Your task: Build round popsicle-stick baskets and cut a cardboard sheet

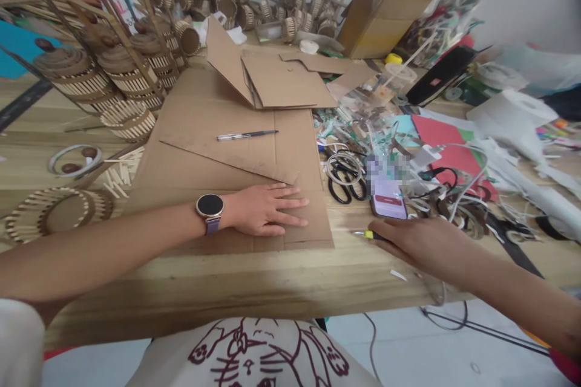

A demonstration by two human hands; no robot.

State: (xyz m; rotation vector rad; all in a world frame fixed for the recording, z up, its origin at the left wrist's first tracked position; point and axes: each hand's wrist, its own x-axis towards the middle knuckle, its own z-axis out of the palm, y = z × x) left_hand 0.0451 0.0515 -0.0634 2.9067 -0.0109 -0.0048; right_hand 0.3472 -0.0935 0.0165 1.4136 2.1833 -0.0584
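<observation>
My left hand (267,210) lies flat with its fingers spread on a large sheet of brown cardboard (195,115). Just beyond its fingertips a long slanting cut or edge (227,163) runs across the sheet. To the right, past the cardboard's edge, my right hand (417,245) is closed around a utility knife (370,234) with a yellow end, its blade pointing left over the bare wood. A pen (247,135) rests on the sheet. Folded cardboard pieces (290,81) sit on the sheet's far part.
Beside my right hand lie a lit phone (388,202), black-handled scissors (340,184) and tangled cables. Several slatted wooden lantern-like pieces (68,72) stand at the left. An open cardboard box (385,21) is at the back. The wooden table's (218,278) front edge is near my body.
</observation>
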